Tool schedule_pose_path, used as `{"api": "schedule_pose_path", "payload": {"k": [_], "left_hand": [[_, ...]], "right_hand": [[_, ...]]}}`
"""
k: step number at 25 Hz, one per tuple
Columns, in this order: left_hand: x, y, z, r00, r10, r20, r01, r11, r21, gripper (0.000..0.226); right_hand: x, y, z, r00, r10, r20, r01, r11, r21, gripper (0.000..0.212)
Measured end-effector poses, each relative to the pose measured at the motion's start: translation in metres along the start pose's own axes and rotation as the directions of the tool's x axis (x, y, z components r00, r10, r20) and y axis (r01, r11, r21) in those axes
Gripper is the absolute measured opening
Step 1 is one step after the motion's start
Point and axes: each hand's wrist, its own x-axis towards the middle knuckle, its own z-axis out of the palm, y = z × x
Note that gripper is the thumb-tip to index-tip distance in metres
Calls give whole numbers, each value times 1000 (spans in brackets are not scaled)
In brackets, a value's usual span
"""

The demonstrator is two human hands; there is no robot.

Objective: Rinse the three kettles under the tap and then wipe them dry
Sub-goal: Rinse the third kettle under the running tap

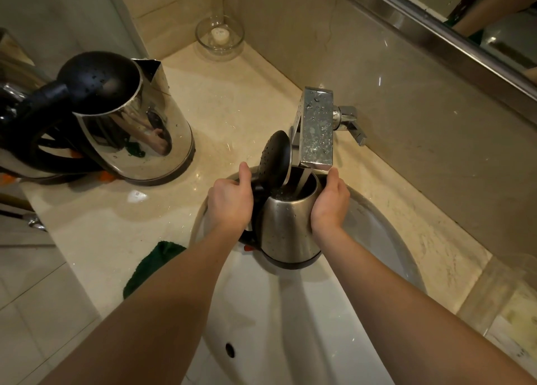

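Left forearm (162,312) and right forearm (406,306) come in from the bottom edge, bare, over the white sink (377,239). Left hand (229,201) is wrapped round the black handle of the small kettle (286,230), thumb up by the hinge. Right hand (329,203) cups the steel body on the other side, thumb near the rim; its fingers are hidden behind the body. I've got the kettle upright above the basin, lid (276,159) flipped open and dotted with drops. Water (302,181) runs from the square chrome tap (316,128) straight into the mouth, and there's water pooling inside. On the counter (232,94) to the left stands the tall kettle (136,131), lid shut, wet. Behind its handle, another shiny kettle (11,91) is mostly cut off by the frame. A green cloth (151,265) hangs over the counter's front edge by my left arm. Far corner: a glass bowl (219,35).
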Motion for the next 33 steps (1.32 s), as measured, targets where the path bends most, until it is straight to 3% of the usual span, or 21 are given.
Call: {"api": "schedule_pose_path", "payload": {"k": [33], "left_hand": [[3,-4,5,999,23,-46,-22,999,23,62]], "right_hand": [[4,6,1,1000,-9,-4,9,1000,14,36]]}}
